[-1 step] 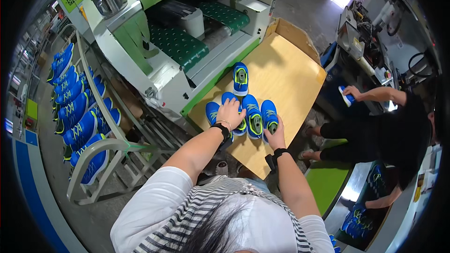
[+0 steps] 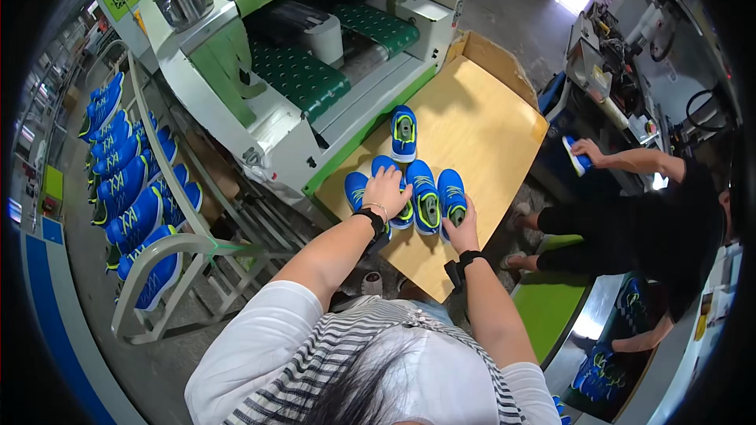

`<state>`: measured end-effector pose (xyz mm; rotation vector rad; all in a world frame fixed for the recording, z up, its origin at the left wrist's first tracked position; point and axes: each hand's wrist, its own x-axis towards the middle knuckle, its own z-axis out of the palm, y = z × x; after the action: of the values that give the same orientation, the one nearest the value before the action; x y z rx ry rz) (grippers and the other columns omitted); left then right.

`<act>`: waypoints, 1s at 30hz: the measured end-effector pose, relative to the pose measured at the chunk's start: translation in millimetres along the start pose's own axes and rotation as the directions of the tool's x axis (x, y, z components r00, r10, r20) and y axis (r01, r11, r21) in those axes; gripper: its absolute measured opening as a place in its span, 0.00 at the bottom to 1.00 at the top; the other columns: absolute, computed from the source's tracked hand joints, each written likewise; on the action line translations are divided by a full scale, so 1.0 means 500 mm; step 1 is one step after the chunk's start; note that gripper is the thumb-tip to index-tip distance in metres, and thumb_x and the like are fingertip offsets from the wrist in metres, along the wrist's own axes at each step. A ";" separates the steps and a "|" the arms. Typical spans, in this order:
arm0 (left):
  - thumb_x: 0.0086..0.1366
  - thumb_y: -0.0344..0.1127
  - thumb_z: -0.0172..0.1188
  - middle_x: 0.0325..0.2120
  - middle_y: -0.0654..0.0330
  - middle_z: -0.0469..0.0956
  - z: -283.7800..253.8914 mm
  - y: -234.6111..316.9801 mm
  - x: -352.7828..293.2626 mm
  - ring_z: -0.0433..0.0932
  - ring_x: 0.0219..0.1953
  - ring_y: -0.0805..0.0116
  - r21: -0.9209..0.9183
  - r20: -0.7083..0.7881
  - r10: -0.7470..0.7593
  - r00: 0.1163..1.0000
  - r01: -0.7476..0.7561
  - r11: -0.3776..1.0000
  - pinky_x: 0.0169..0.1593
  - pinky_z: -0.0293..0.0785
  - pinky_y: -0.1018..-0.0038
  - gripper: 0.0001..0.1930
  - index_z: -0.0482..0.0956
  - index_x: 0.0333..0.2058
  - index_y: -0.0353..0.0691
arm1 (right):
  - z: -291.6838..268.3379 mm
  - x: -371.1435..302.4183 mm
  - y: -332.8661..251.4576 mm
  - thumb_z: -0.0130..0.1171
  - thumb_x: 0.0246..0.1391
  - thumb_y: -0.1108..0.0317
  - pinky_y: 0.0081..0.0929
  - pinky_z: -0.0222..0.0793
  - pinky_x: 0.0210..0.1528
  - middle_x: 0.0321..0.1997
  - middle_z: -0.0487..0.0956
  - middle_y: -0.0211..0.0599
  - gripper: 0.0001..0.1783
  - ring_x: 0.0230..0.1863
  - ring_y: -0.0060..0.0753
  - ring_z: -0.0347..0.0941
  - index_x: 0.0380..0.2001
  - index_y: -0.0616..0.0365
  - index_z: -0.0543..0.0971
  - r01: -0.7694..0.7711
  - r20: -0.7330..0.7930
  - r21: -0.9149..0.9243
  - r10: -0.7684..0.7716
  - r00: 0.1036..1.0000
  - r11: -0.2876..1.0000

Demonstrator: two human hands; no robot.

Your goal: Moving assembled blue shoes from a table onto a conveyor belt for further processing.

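Several blue sneakers with lime-green trim stand on a light wooden board before me. My left hand (image 2: 386,192) lies over one blue sneaker (image 2: 404,216), fingers spread across its upper. The leftmost sneaker (image 2: 356,186) is partly covered by that hand and wrist. My right hand (image 2: 463,228) is closed around the heel of the rightmost sneaker (image 2: 451,187), thumb on its near left side. Between my hands sits another sneaker (image 2: 423,181), its grey insert showing in the opening. Farther off, one sneaker (image 2: 404,132) stands apart with its opening toward me.
The wooden board (image 2: 480,114) adjoins a machine with a green perforated belt (image 2: 303,79). At left, a metal rack (image 2: 146,122) carries many blue sneakers. A metal pot (image 2: 183,1) stands on the machine. To the right, a co-worker in black (image 2: 630,224) holds a blue sneaker (image 2: 576,156).
The co-worker's raised hand and sneaker have shifted slightly left and up. My own hands and the sneakers on the board look unmoved.
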<state>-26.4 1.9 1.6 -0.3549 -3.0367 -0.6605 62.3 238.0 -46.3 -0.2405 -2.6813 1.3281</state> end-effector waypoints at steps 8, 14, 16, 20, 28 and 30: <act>0.67 0.52 0.58 0.63 0.47 0.72 -0.006 0.004 0.003 0.67 0.67 0.44 -0.012 0.025 -0.008 1.000 0.008 1.000 0.65 0.67 0.52 0.26 0.77 0.54 0.37 | -0.003 -0.002 0.001 0.72 0.48 0.69 0.46 0.59 0.71 0.69 0.63 0.57 0.51 0.70 0.60 0.60 0.72 0.56 0.56 0.001 0.005 0.038 -0.001 1.000 0.999; 0.67 0.54 0.58 0.53 0.51 0.79 -0.045 0.019 0.024 0.76 0.54 0.48 0.025 0.126 0.006 0.992 -0.009 1.000 0.61 0.65 0.56 0.24 0.80 0.51 0.40 | -0.011 -0.004 -0.020 0.71 0.48 0.69 0.47 0.58 0.71 0.69 0.63 0.57 0.51 0.69 0.61 0.60 0.72 0.57 0.56 0.025 0.022 0.010 -0.025 0.999 1.000; 0.68 0.51 0.59 0.45 0.51 0.79 -0.055 0.050 0.077 0.75 0.50 0.49 -0.056 -0.100 0.103 0.990 -0.109 0.992 0.57 0.67 0.58 0.21 0.80 0.48 0.41 | -0.021 -0.003 -0.016 0.71 0.48 0.69 0.47 0.58 0.71 0.69 0.63 0.57 0.51 0.69 0.61 0.60 0.72 0.58 0.55 0.042 0.022 -0.018 -0.041 0.999 0.999; 0.65 0.45 0.63 0.52 0.43 0.71 -0.014 0.142 0.227 0.72 0.55 0.41 -0.384 -0.248 0.057 0.967 -0.152 0.911 0.60 0.69 0.56 0.28 0.71 0.58 0.34 | -0.029 -0.003 -0.012 0.71 0.48 0.68 0.47 0.58 0.71 0.69 0.63 0.55 0.51 0.69 0.60 0.60 0.72 0.59 0.55 0.037 0.051 -0.021 -0.036 0.998 0.999; 0.47 0.53 0.77 0.60 0.37 0.69 0.181 0.190 0.406 0.72 0.62 0.43 -0.282 0.139 -0.581 0.802 0.595 0.753 0.64 0.69 0.58 0.58 0.52 0.71 0.39 | -0.040 0.005 0.003 0.72 0.49 0.65 0.50 0.56 0.71 0.70 0.62 0.59 0.53 0.71 0.62 0.58 0.72 0.60 0.54 0.097 0.119 -0.055 -0.089 0.989 0.994; 0.51 0.47 0.76 0.56 0.42 0.73 0.181 0.176 0.411 0.75 0.58 0.45 -0.340 0.108 -0.594 0.797 0.591 0.731 0.59 0.74 0.54 0.51 0.58 0.69 0.42 | -0.042 0.005 0.005 0.73 0.49 0.64 0.50 0.55 0.72 0.70 0.61 0.60 0.53 0.71 0.62 0.57 0.73 0.60 0.53 0.087 0.146 -0.025 -0.082 0.986 0.996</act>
<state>-203.8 161.6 -32.4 0.6724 -2.9796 -1.2411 64.1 256.3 -35.8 -0.0336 -2.7978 1.3284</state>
